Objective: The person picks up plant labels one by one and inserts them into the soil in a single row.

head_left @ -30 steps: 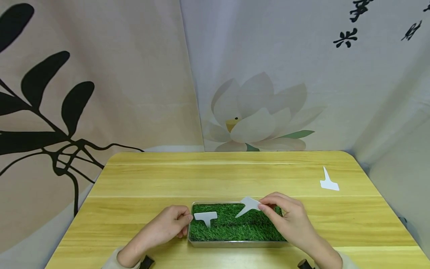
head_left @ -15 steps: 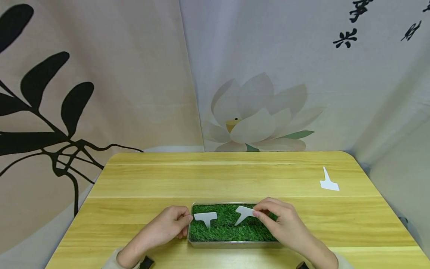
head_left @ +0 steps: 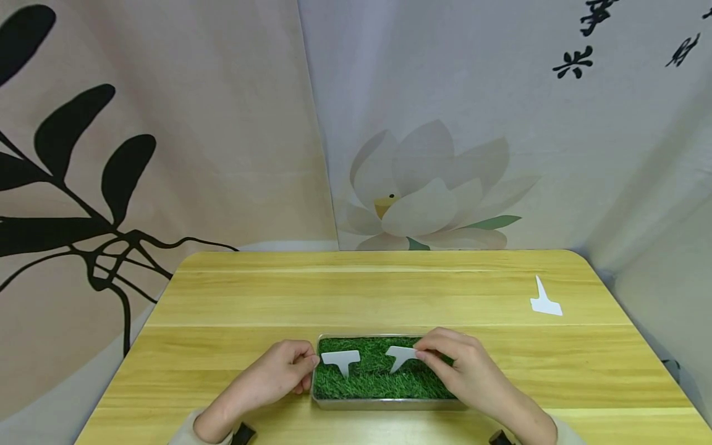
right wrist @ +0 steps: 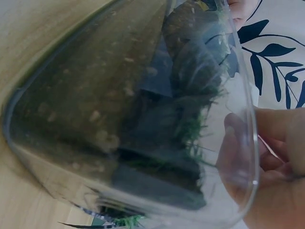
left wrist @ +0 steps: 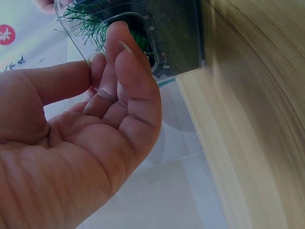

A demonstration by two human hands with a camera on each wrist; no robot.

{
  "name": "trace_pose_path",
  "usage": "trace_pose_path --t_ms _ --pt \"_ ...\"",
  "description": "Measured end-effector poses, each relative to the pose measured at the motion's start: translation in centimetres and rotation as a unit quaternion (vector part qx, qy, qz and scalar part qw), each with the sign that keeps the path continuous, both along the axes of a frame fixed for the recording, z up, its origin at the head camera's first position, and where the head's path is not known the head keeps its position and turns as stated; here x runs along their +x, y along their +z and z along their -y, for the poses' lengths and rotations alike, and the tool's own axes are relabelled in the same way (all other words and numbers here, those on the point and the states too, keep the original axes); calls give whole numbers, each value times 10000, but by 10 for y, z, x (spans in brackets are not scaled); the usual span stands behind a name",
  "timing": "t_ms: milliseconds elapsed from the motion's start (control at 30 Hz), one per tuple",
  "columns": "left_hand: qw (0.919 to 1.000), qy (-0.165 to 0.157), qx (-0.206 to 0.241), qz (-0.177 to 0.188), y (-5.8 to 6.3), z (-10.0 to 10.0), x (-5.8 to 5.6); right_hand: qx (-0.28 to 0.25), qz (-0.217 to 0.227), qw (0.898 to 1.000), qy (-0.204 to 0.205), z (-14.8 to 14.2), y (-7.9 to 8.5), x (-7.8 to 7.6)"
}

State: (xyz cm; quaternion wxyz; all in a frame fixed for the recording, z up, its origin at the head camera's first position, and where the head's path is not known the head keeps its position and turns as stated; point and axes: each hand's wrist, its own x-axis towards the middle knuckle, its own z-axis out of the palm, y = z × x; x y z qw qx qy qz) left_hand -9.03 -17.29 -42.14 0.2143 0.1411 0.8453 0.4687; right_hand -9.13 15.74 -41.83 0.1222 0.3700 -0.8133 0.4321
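Observation:
A clear plastic box point(head_left: 389, 405) filled with green grass point(head_left: 378, 386) stands near the front of the table. My left hand point(head_left: 278, 372) holds its left end, thumb at the rim and fingers curled against the end wall in the left wrist view. A white T-shaped plant label point(head_left: 341, 358) stands in the grass close to that hand. Between thumb and index finger, my right hand point(head_left: 467, 364) pinches the right end of a second plant label point(head_left: 399, 353). Its pointed stem slants down to the grass; the box wall partly veils this hand in the right wrist view.
Another white plant label point(head_left: 546, 305) lies on the wooden table point(head_left: 356, 296) at the back right. Printed curtains point(head_left: 233, 123) hang behind the table and along its right side.
My right hand has moved left and down with the plant label, bringing its stem to the grass and its top nearer level. The left hand stays at the box end.

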Motion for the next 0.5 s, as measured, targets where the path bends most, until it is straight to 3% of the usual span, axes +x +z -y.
trace_pose_path --t_ms 200,500 --pt "10000 -3 -10 -7 0 0 0 39 -645 9977 196 4 2 -4" --pt "10000 -14 4 -26 0 0 0 386 -1013 9932 435 10 7 -8"
